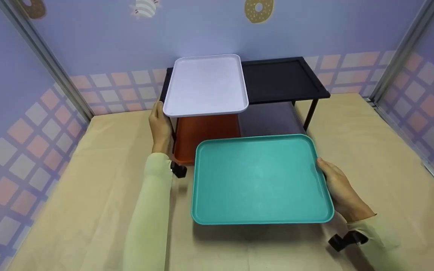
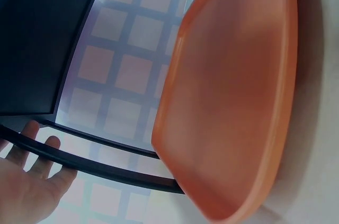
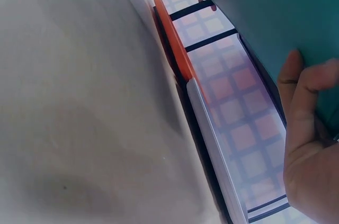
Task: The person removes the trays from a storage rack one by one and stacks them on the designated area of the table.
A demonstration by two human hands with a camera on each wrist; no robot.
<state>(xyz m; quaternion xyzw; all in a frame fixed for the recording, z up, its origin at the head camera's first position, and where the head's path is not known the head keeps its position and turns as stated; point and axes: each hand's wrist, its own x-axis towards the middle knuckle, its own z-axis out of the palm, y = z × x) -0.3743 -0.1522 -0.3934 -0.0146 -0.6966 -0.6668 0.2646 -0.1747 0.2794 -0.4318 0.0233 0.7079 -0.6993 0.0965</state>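
Observation:
My right hand (image 1: 341, 192) grips a teal tray (image 1: 258, 180) by its right rim, the thumb at the edge and the fingers (image 3: 304, 102) curled underneath. The tray is held above the table, in front of a black two-tier rack (image 1: 285, 81). At the rack's upper left corner, my left hand (image 1: 160, 126) holds a black leg (image 2: 106, 171), its fingers passing behind it. A white tray (image 1: 207, 84) lies on the left part of the top tier, close to that hand. On the lower tier sit an orange tray (image 2: 228, 91) and a greyish-white tray (image 1: 269, 116), partly hidden by the teal one.
A beige cloth (image 1: 100, 180) covers the table. Behind the rack stands a purple wall (image 1: 100, 37) with a tile pattern, and side walls close off left and right. Metal posts (image 1: 405, 49) mark the corners.

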